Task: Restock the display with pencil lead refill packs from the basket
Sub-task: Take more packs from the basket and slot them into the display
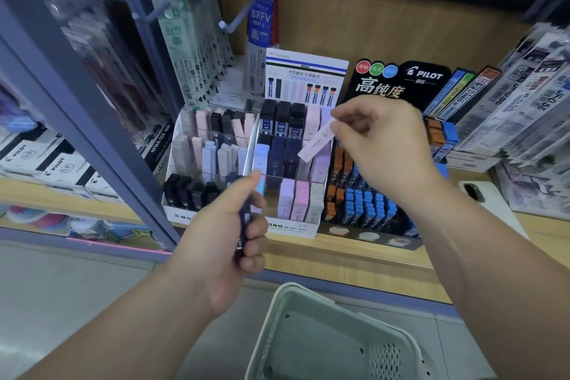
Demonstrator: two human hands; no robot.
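The left forearm enters from the lower left and rises toward the shelf (339, 259). The left hand (228, 234) is turned with its thumb side up. Its fingers are curled round a small stack of dark blue packs (243, 220), and the thumb is stretched forward along the top of the stack. Beyond the thumb tip a light blue and pink edge shows; whether it belongs to the stack cannot be told. The hand is held in front of the lower left corner of the display (296, 228), which is a white tiered box standing on the shelf. Up and left of this hand stands a second white display (177, 215) with dark and pale packs in rows.

Below and between the two forearms is the basket (296, 288), pale green with perforated walls.

The right forearm enters from the lower right, with the wrist bent and the back of the hand toward the camera. The right hand (382, 145) pinches the upper end of a pale lilac pack (316, 142) between thumb and fingertips. The pack is tilted, with its free end pointing down and left over the right columns of the display's middle tier.

Directly behind and below this hand is the black Pilot display (370, 213) with orange and blue packs. Right of the wrist, a white phone (484, 197) lies on the shelf.
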